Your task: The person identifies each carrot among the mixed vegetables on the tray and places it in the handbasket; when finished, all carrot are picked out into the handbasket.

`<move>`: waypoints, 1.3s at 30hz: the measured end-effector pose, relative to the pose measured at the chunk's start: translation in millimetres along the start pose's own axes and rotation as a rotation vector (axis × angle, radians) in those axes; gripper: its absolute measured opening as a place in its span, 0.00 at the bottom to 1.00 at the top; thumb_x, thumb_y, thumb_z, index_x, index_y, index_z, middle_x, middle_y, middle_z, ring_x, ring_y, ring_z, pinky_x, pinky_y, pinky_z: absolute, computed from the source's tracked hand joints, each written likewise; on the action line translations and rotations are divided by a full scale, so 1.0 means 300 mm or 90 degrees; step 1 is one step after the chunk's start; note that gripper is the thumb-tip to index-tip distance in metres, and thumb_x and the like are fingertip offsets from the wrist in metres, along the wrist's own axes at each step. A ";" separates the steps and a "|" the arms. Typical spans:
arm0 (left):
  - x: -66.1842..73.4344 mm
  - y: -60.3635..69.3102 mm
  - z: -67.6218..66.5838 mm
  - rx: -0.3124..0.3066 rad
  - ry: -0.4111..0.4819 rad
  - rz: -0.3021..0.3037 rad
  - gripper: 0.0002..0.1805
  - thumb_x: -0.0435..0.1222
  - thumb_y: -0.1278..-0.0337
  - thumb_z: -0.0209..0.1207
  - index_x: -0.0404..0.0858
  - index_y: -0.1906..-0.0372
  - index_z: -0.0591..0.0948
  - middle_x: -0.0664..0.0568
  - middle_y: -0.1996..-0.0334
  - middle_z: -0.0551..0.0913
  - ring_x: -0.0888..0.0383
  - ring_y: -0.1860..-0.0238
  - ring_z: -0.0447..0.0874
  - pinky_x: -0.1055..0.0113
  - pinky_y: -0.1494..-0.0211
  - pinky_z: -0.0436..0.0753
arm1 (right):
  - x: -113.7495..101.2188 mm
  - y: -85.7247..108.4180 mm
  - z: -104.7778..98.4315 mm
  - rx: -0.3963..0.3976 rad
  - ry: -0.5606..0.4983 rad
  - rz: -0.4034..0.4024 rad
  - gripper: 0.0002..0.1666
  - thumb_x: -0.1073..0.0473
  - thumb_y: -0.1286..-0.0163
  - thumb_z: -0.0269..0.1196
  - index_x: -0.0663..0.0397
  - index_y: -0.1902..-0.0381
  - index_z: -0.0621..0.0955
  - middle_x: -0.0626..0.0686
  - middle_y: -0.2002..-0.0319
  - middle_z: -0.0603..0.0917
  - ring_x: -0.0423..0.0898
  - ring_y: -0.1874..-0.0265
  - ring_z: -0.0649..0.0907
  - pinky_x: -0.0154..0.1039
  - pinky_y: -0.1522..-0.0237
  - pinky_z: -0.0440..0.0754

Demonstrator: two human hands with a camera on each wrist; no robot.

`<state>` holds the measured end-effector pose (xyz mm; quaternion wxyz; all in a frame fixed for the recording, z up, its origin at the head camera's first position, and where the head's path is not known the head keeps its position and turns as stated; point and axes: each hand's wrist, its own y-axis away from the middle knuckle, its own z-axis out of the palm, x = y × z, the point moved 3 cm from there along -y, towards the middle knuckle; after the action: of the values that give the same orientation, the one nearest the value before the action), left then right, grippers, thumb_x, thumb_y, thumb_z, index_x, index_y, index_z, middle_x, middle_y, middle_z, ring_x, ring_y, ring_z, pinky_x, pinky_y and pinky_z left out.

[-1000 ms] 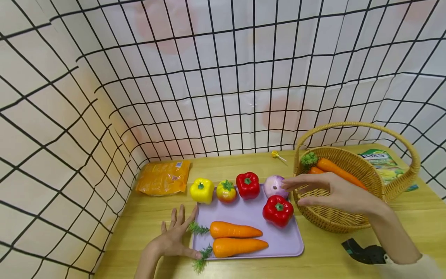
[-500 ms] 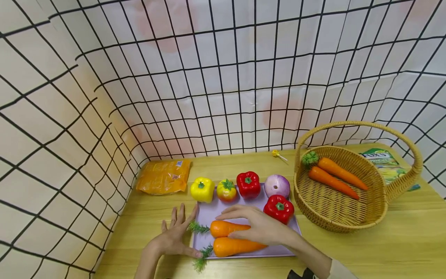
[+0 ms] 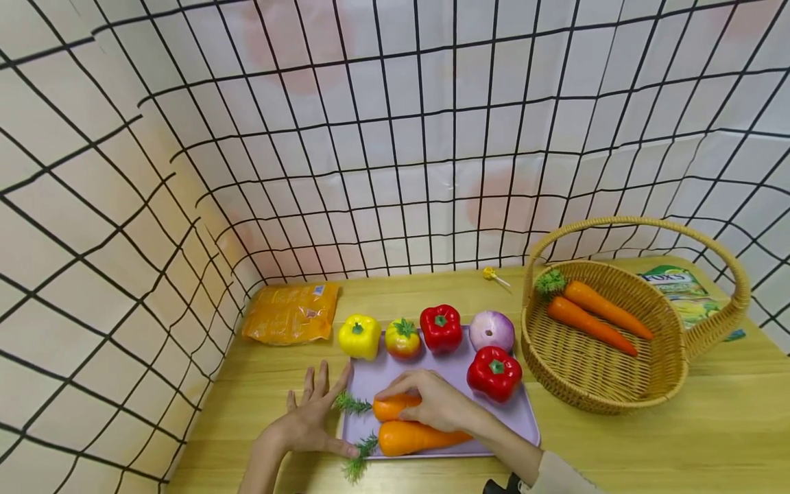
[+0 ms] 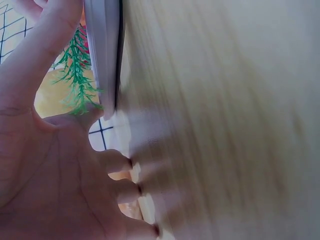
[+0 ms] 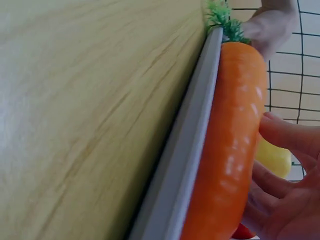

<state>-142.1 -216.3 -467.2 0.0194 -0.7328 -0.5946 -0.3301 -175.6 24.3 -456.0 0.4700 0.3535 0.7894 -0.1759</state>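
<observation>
A lilac tray [image 3: 401, 376] lies on the table with two large orange carrots on its front part. My right hand [image 3: 432, 405] holds the far carrot [image 3: 387, 407] from above, fingers along its far side and thumb on its near side. The near carrot [image 3: 407, 438] lies beside it, just below the thumb; in the right wrist view this near carrot [image 5: 230, 140] hides most of the grip. At the tray's left edge my left hand [image 3: 308, 418] rests with spread fingers, thumb and index finger at the rim, close to the carrots' green tops [image 4: 77, 75].
Along the tray's back stand a yellow pepper [image 3: 359, 336], a red-yellow tomato [image 3: 403, 339], a red pepper [image 3: 441, 328] and a purple onion [image 3: 492, 331]. Another red pepper [image 3: 494, 374] sits right. A wicker basket [image 3: 607, 405] holds two carrots. An orange packet [image 3: 291, 314] lies left.
My right hand has moved left from beside the basket and the onion, down to the tray, and has closed around the far carrot. The left hand has stayed in place.
</observation>
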 end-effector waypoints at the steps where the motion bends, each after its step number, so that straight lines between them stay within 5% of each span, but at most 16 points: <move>1: 0.000 0.000 0.000 -0.001 0.001 0.000 0.76 0.59 0.65 0.80 0.53 0.15 0.41 0.30 0.19 0.24 0.26 0.20 0.19 0.16 0.29 0.30 | 0.003 0.000 0.000 0.001 -0.002 0.004 0.23 0.67 0.34 0.70 0.43 0.43 0.88 0.46 0.45 0.89 0.51 0.40 0.84 0.57 0.31 0.78; 27: -0.006 -0.006 0.004 -0.004 0.023 0.017 0.76 0.64 0.66 0.78 0.57 0.15 0.40 0.29 0.19 0.23 0.26 0.20 0.18 0.15 0.32 0.27 | 0.023 0.006 -0.008 -0.017 0.043 0.002 0.24 0.62 0.30 0.68 0.41 0.38 0.85 0.47 0.43 0.89 0.44 0.41 0.84 0.45 0.32 0.80; 39: -0.045 -0.018 0.024 0.015 0.033 0.026 0.75 0.68 0.70 0.77 0.68 0.17 0.40 0.30 0.19 0.24 0.26 0.20 0.18 0.15 0.34 0.26 | -0.026 0.040 -0.026 0.008 0.054 -0.001 0.24 0.62 0.29 0.67 0.45 0.36 0.84 0.54 0.36 0.85 0.54 0.34 0.82 0.57 0.28 0.76</move>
<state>-144.5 -223.3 -481.6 0.0501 -0.7359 -0.5825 -0.3414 -169.3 34.4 -444.8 0.4337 0.3632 0.8077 -0.1661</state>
